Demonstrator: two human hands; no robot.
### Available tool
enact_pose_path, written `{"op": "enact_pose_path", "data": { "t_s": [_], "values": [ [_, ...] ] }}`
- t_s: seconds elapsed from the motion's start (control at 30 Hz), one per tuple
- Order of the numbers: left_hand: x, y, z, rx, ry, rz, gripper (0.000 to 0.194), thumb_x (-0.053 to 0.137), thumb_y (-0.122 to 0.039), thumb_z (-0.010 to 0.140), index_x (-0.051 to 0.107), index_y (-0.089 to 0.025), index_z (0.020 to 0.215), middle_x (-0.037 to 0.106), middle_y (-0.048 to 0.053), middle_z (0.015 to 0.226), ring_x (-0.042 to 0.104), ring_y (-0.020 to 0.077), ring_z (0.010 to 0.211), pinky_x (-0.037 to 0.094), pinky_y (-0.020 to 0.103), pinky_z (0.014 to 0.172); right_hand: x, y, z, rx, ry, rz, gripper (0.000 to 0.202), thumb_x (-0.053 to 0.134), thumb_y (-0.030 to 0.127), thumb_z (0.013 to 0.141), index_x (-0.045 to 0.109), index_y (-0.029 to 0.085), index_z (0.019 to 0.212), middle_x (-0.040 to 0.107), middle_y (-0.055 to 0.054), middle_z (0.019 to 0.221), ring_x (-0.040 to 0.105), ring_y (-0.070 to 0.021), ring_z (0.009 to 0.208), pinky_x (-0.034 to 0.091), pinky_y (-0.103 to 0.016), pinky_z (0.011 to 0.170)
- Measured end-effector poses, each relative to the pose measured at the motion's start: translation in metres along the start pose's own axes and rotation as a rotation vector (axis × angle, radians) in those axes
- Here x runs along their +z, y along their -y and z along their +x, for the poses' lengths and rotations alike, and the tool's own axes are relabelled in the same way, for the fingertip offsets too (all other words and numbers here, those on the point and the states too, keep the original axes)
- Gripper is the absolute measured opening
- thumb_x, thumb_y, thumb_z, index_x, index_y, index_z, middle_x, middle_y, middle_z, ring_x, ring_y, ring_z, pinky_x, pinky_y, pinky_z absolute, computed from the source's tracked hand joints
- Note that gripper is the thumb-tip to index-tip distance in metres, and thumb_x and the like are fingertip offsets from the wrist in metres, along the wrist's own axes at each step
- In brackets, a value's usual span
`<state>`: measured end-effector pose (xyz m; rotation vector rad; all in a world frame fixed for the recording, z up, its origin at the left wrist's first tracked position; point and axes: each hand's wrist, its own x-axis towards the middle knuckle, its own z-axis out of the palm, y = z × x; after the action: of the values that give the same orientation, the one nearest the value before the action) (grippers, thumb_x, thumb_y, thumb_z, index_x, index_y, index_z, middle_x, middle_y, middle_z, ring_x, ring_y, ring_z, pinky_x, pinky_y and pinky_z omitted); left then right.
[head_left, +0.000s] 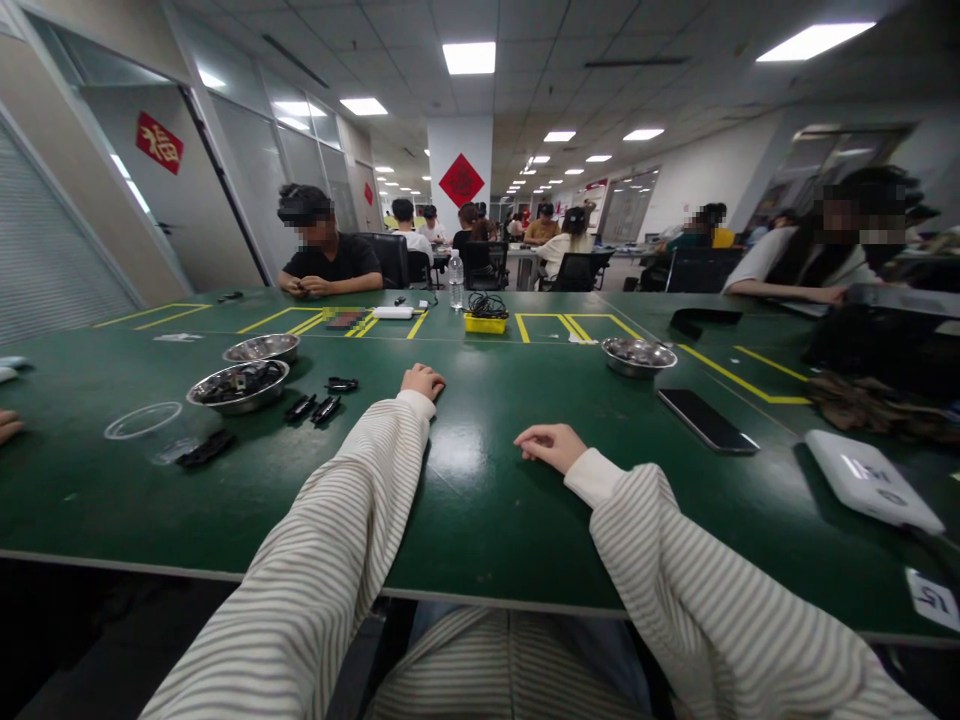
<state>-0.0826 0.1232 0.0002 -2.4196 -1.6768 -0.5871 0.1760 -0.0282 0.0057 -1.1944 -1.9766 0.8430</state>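
Note:
My left hand (pixel 424 380) lies palm down on the green table (pixel 465 530), fingers resting on the surface with nothing visible in them. To its left are several small black plastic parts (pixel 325 410). My right hand (pixel 553 446) is lower on the table, fingers loosely bent and slightly apart, and I see no object in it. A black phone (pixel 707 420) lies to its right. Farther left stands a steel bowl (pixel 240 388) filled with dark parts. A second steel bowl (pixel 262 347) is just behind it.
A clear plastic container (pixel 146 428) and a longer black part (pixel 206 449) lie at left. Behind are a yellow tray (pixel 485 324) of cables, a water bottle (pixel 456 280) and another steel bowl (pixel 639 357). A white device (pixel 874 478) is at right. People sit around the tables.

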Motion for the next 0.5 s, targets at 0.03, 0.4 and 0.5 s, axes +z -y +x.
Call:
{"op": "enact_pose_path", "data": {
  "t_s": [0.03, 0.4, 0.5],
  "values": [
    [0.0, -0.002, 0.001, 0.012, -0.021, -0.008, 0.016, 0.051, -0.03, 0.069, 0.061, -0.023, 0.079, 0.056, 0.004, 0.088, 0.037, 0.0216, 0.092, 0.029, 0.034, 0.076, 0.0, 0.0, 0.0, 0.0, 0.002, 0.001, 0.019, 0.05, 0.025, 0.065, 0.062, 0.013, 0.075, 0.061, -0.003, 0.056, 0.056, -0.0109, 0.05, 0.045, -0.022, 0.051],
    [-0.012, -0.105, -0.056, 0.345, -0.072, -0.541, 0.011, 0.051, -0.025, 0.068, 0.058, -0.017, 0.073, 0.059, 0.0, 0.072, 0.048, 0.0114, 0.075, 0.04, 0.022, 0.067, -0.005, -0.004, 0.003, 0.033, -0.135, 0.108, 0.02, 0.05, 0.025, 0.064, 0.061, 0.012, 0.074, 0.058, -0.002, 0.052, 0.054, -0.0101, 0.047, 0.044, -0.021, 0.049],
    [-0.016, -0.135, -0.076, 0.51, 0.035, -0.587, 0.009, 0.052, -0.025, 0.067, 0.057, -0.018, 0.071, 0.059, -0.002, 0.071, 0.049, 0.0102, 0.073, 0.04, 0.021, 0.068, -0.007, -0.008, 0.004, 0.04, -0.185, 0.134, 0.019, 0.051, 0.026, 0.063, 0.06, 0.012, 0.074, 0.057, -0.001, 0.051, 0.054, -0.0104, 0.047, 0.044, -0.021, 0.048]
  ]
}}
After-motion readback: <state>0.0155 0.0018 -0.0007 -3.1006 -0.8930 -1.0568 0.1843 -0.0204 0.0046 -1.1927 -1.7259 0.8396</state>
